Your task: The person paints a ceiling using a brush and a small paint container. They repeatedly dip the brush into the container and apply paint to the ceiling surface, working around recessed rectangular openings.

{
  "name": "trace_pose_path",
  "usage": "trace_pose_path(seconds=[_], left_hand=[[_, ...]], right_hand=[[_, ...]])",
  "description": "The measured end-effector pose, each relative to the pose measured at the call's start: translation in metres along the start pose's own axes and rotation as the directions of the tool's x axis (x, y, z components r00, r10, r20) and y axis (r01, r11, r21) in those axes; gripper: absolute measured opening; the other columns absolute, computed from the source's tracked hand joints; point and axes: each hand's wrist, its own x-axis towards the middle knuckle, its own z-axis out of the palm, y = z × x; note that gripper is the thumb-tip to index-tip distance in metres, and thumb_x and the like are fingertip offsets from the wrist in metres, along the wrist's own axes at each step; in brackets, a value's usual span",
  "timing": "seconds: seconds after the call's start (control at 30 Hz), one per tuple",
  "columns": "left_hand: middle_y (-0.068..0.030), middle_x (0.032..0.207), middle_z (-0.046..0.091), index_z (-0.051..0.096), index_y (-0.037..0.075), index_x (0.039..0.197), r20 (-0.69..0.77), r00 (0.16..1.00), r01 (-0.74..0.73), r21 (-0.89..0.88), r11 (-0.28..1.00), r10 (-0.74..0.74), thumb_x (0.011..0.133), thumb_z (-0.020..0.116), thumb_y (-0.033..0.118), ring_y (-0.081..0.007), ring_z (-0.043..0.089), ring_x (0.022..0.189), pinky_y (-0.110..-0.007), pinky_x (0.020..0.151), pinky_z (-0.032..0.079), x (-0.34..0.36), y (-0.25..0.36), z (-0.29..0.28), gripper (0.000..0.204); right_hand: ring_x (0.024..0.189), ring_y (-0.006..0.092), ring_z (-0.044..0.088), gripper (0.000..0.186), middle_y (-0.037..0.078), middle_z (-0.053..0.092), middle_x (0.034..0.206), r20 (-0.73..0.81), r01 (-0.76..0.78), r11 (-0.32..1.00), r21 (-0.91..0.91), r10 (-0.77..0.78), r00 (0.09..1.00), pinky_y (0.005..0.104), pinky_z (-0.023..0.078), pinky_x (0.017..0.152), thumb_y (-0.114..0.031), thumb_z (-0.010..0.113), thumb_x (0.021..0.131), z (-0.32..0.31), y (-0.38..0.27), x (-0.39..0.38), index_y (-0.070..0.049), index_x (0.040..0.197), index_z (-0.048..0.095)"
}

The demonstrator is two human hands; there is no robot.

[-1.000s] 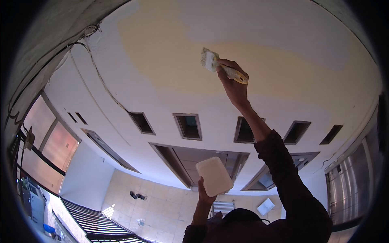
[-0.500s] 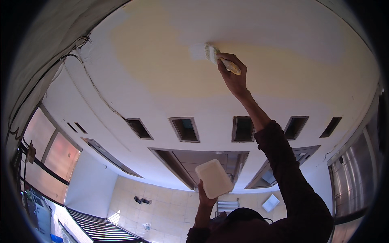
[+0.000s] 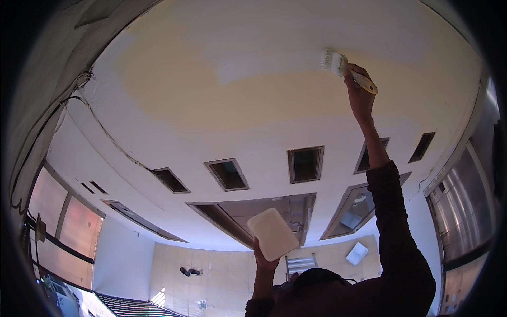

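My right hand (image 3: 360,98) is wrapped around the handle of a wide paintbrush (image 3: 336,62), my arm stretched up and to the right. White paint coats its bristles, which meet the wall (image 3: 253,31) at the upper edge of a yellow area (image 3: 169,90). A fresh white band (image 3: 253,70) runs left from the brush through the yellow. Lower down, my left hand (image 3: 265,259) grips a shallow white plastic container (image 3: 273,234) by its side, well away from the wall. What the container holds cannot be made out.
Below the painted area, several small framed openings (image 3: 306,165) line the wall above a doorway (image 3: 248,211). Loose cables (image 3: 113,129) hang at left. On the tiled floor (image 3: 222,285) are dark sandals (image 3: 191,271), a metal ladder (image 3: 301,264) and a white rectangular object (image 3: 357,253).
My right hand has swept the brush to the right along the wall, leaving a longer white band over the yellow. My left hand still holds the container at about the same height.
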Motion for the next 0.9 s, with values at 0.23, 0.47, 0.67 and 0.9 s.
trace_pose_path(seconds=[0.23, 0.47, 0.67, 0.9], left_hand=[[-0.0091, 0.134, 0.057, 0.043, 0.015, 0.145, -0.004, 1.0, -0.019, 0.011, 1.0, 0.019, 0.09, 0.062, 0.058, -0.0308, 0.057, 0.123, -0.057, 0.101, 0.049, 0.001, 0.002, 0.001, 0.073], [-0.0094, 0.133, 0.058, 0.043, 0.014, 0.145, -0.012, 0.999, -0.031, -0.027, 0.999, 0.031, 0.091, 0.062, 0.058, -0.0305, 0.058, 0.122, -0.055, 0.099, 0.051, -0.011, 0.004, 0.003, 0.072], [-0.0109, 0.133, 0.057, 0.043, 0.013, 0.145, -0.028, 0.999, -0.024, -0.075, 0.997, 0.022, 0.092, 0.06, 0.058, -0.0316, 0.059, 0.122, -0.055, 0.098, 0.052, -0.008, 0.002, -0.023, 0.072], [-0.0106, 0.134, 0.057, 0.041, 0.013, 0.146, -0.046, 0.997, -0.057, -0.032, 0.998, 0.055, 0.093, 0.058, 0.059, -0.0323, 0.058, 0.123, -0.056, 0.099, 0.052, -0.018, 0.005, -0.018, 0.073]], right_hand=[[0.098, 0.0155, 0.068, 0.018, 0.007, 0.07, 0.107, -0.16, 0.0, 0.976, -0.219, -0.036, 0.986, 0.03, 0.055, 0.086, -0.005, 0.068, 0.092, -0.087, 0.045, 0.033, -0.001, 0.11, 0.068], [0.09, 0.0142, 0.066, 0.019, 0.007, 0.069, 0.108, -0.301, 0.051, 0.91, -0.413, -0.188, 0.935, 0.0303, 0.057, 0.073, -0.012, 0.066, 0.096, -0.115, 0.056, 0.032, -0.001, 0.112, 0.068], [0.094, 0.0162, 0.066, 0.02, 0.008, 0.067, 0.103, 0.054, 0.095, 0.993, -0.075, -0.091, 0.994, 0.0286, 0.053, 0.081, 0.003, 0.068, 0.087, 0.027, -0.043, -0.046, -0.003, 0.106, 0.069], [0.083, 0.0221, 0.068, 0.023, 0.011, 0.066, 0.101, 0.201, 0.225, 0.958, 0.176, -0.259, 0.945, 0.0335, 0.056, 0.069, 0.002, 0.07, 0.084, 0.203, -0.111, -0.098, -0.007, 0.104, 0.067]])
